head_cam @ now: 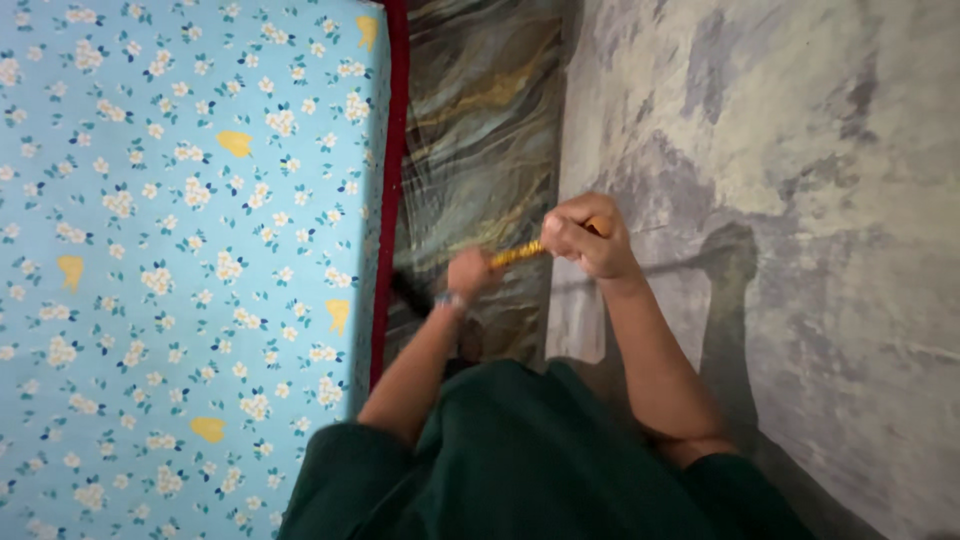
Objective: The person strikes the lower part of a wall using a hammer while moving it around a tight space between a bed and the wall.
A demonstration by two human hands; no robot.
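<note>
- While both hands grip it, the yellow handle point(518, 253) runs between them, close beside the bed point(180, 270) and just past its dark red edge point(390, 200).
- The right hand point(588, 235) is the one farther from the bed; its fingers are curled tight in a fist round the upper end of the handle.
- The left hand point(468, 274) sits lower and nearer the bed, fingers wrapped shut round the same handle; a band point(450, 299) shows at its wrist.
- Below the left hand a dark part point(410, 292) runs on toward the bed's edge; it is blurred, and I cannot tell what kind of head it is.
- As to progress, I judge the work to be mid-stroke along the narrow marbled strip point(485, 130) beside the bed; no dust or heap shows, so I cannot tell how much is done or left.
- The bed's flowered blue sheet lies flat and bare.
- Room for moving: the strip is tight, shut in by the bed's red edge on one side and by the grey mottled surface point(780, 200) on the side away from the bed.
- Along the strip, away from the person's dark green clothing point(520, 460), the way looks open to the frame's edge.
</note>
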